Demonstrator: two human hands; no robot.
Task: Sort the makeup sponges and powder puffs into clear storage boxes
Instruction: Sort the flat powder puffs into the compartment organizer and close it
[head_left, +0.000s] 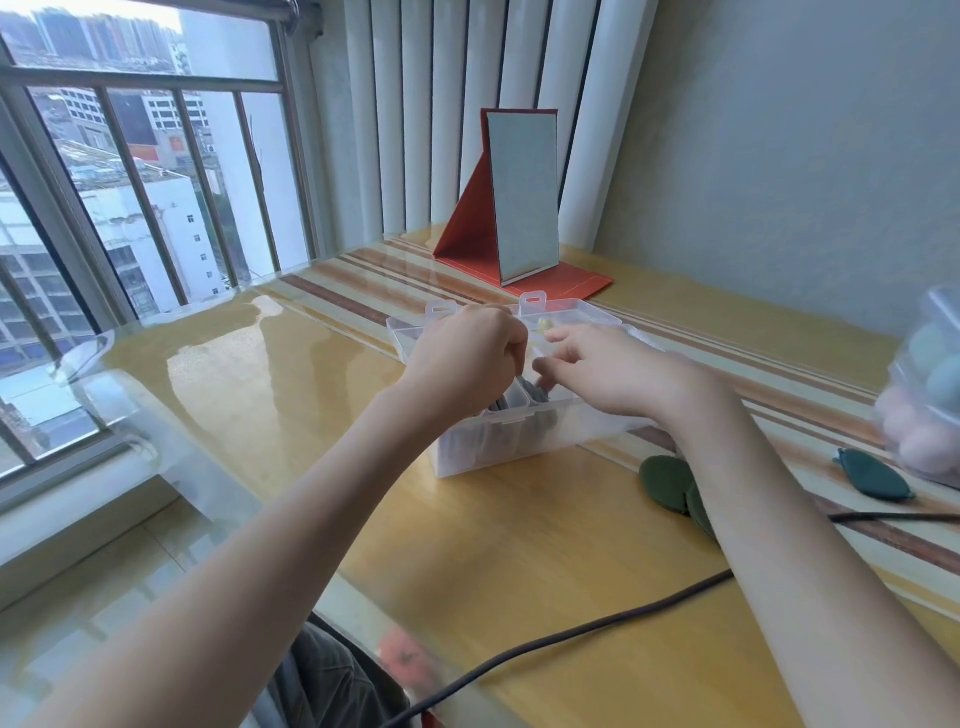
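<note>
both hands are over the clear storage box (498, 441) in the middle of the table (519, 545), which has its lid flipped open toward the back. the left hand (465, 353) is curled into a loose fist right above the box's middle compartments, and it looks like the fingers are pinching something dark and thin, though what exactly is hidden under the knuckles, so i can't say for sure. the right hand (608, 366) sits just beside it with its fingers spread apart and relaxed, fingertips reaching down toward the same compartments, not wrapped round anything i can make out.

inside the box there are dark grey powder puffs (540, 397) standing on edge between the dividers (a bit blurry through the plastic). something small and yellowish (544, 325) lies in the open lid.

more stuff is out on the table: two dark green puffs (670, 480) lie flat just right of the box, partly tucked under the right forearm, and a teal puff (875, 475) lies further right. at the far right edge there's a second clear container (924, 395) full of egg-shaped sponges, pink and pale green.

a black cable (545, 639) snakes across the near side of the table, and a folding mirror with a red stand (519, 197) stands at the back by the curtain.
</note>
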